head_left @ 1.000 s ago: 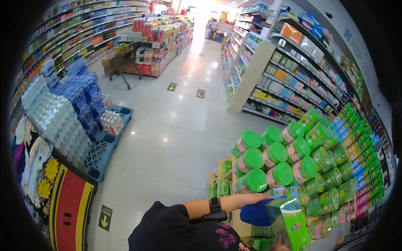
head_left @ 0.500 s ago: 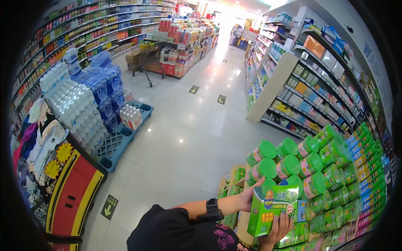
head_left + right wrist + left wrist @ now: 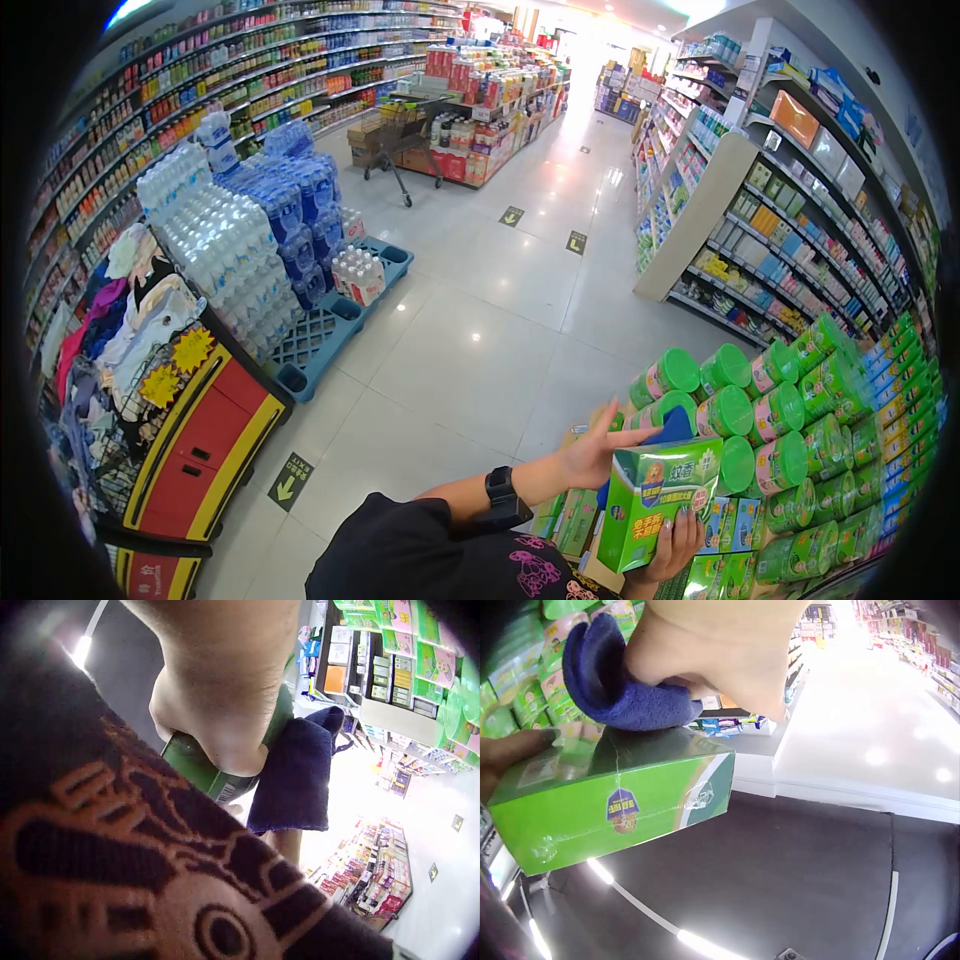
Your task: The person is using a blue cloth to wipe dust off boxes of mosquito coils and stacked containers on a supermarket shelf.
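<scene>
one green box (image 3: 655, 495), near the green-topped tubs (image 3: 724, 411), is in the right hand (image 3: 672, 550), its fingers curled on the front. one soft blue thing (image 3: 674, 425) touches the left hand (image 3: 598, 453): two fingers stick out, the rest hide, so i cannot tell if it grips. only the head view shows the one black watch (image 3: 507, 497).

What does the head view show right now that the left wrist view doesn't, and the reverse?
Only head: the shopping cart, the blue pallet and the black wristband.

Only left wrist: two clear seals on a face of the green box.

Both: that box, the blue item, the left hand, part of the right hand, and tubs.
</scene>
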Motion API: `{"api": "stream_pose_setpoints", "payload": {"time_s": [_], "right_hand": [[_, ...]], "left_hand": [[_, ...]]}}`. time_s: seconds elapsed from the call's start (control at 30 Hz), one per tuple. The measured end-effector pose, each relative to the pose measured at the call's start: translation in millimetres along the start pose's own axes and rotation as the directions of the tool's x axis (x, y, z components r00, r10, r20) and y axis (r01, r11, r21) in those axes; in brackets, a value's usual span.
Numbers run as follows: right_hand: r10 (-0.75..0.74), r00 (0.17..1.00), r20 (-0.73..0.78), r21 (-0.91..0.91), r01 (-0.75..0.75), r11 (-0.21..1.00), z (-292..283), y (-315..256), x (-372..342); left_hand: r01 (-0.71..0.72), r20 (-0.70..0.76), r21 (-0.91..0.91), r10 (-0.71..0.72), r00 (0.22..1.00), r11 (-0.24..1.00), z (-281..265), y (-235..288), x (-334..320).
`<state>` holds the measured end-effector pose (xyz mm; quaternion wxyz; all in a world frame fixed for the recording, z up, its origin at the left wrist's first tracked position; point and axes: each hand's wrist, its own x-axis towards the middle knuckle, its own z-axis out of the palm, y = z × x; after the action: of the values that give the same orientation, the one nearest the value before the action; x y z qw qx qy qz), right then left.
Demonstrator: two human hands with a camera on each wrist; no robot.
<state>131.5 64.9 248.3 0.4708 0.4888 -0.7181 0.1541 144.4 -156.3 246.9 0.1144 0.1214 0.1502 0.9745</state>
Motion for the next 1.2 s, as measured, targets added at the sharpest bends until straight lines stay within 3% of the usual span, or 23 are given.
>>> {"api": "stream_pose_setpoints", "payload": {"time_s": [0.07, 0.17, 0.27, 0.33, 0.4, 0.5, 0.6, 0.63, 0.73, 0.77, 0.83, 0.87, 0.9, 0.97, 1.03, 1.1, 1.2], "right_hand": [[-0.026, 1.0, -0.005, 0.001, 0.026, 1.0, 3, -2, 0], [0.051, 0.997, -0.056, -0.011, -0.052, 0.999, 8, -9, 3], [0.163, 0.985, -0.06, -0.065, -0.167, 0.984, 3, -22, 28], [0.247, 0.969, -0.016, -0.045, -0.247, 0.968, 4, -23, 30], [0.308, 0.951, 0.014, -0.024, -0.308, 0.951, 5, -25, 35], [0.227, 0.972, 0.06, -0.082, -0.222, 0.972, 10, -29, 32], [0.144, 0.984, 0.108, -0.167, -0.125, 0.978, 9, -33, 24], [0.171, 0.975, 0.14, -0.145, -0.151, 0.978, 8, -34, 21], [0.194, 0.964, 0.18, -0.185, -0.161, 0.969, 0, -31, 21], [0.221, 0.951, 0.218, -0.195, -0.179, 0.964, -5, -28, 18], [0.3, 0.925, 0.233, -0.06, -0.294, 0.954, -12, -25, 15], [0.358, 0.902, 0.241, -0.013, -0.366, 0.93, -20, -23, 10], [0.401, 0.88, 0.254, 0.039, -0.424, 0.905, -28, -19, -6], [0.516, 0.843, 0.152, 0.117, -0.533, 0.838, -47, -16, -22], [0.681, 0.732, 0.025, 0.31, -0.653, 0.691, -61, -11, -20], [0.8, 0.55, 0.242, 0.389, -0.81, 0.439, -91, -16, -57], [0.924, 0.32, 0.211, 0.552, -0.819, 0.157, -135, -33, -68]], "left_hand": [[-0.005, 0.074, -0.003, 0.006, 0.997, 1.0, 2, 7, -4], [0.034, -0.061, 0.046, -0.032, 0.998, 0.998, 1, -3, -9], [0.079, 0.237, 0.074, -0.094, 0.967, 0.994, -21, -18, -11], [0.028, 0.247, 0.288, -0.102, 0.963, 0.957, -21, -20, -13], [-0.045, 0.264, 0.579, -0.135, 0.955, 0.814, -22, -18, -10], [-0.103, 0.213, 0.624, -0.042, 0.976, 0.775, -18, -12, -2], [-0.1, 0.045, 0.586, 0.091, 0.995, 0.804, -33, -12, 1], [-0.135, 0.019, 0.513, 0.147, 0.989, 0.848, -31, -14, 0], [-0.093, -0.048, 0.438, 0.126, 0.991, 0.894, -41, -21, 6], [-0.114, -0.05, 0.329, 0.138, 0.989, 0.937, -38, -23, 7], [-0.062, -0.143, 0.353, 0.119, 0.982, 0.934, -61, -28, 12], [-0.012, -0.187, 0.359, 0.085, 0.979, 0.933, -69, -36, 14], [-0.006, -0.137, 0.399, 0.066, 0.988, 0.917, -57, -35, 15], [0.015, -0.085, 0.39, 0.02, 0.996, 0.921, -38, -39, 18], [0.065, -0.043, 0.354, -0.054, 0.998, 0.933, -27, -51, 26], [0.164, -0.026, 0.299, -0.164, 0.986, 0.94, -24, -74, 38], [0.286, -0.013, 0.248, -0.293, 0.956, 0.925, -6, -121, 62]]}}
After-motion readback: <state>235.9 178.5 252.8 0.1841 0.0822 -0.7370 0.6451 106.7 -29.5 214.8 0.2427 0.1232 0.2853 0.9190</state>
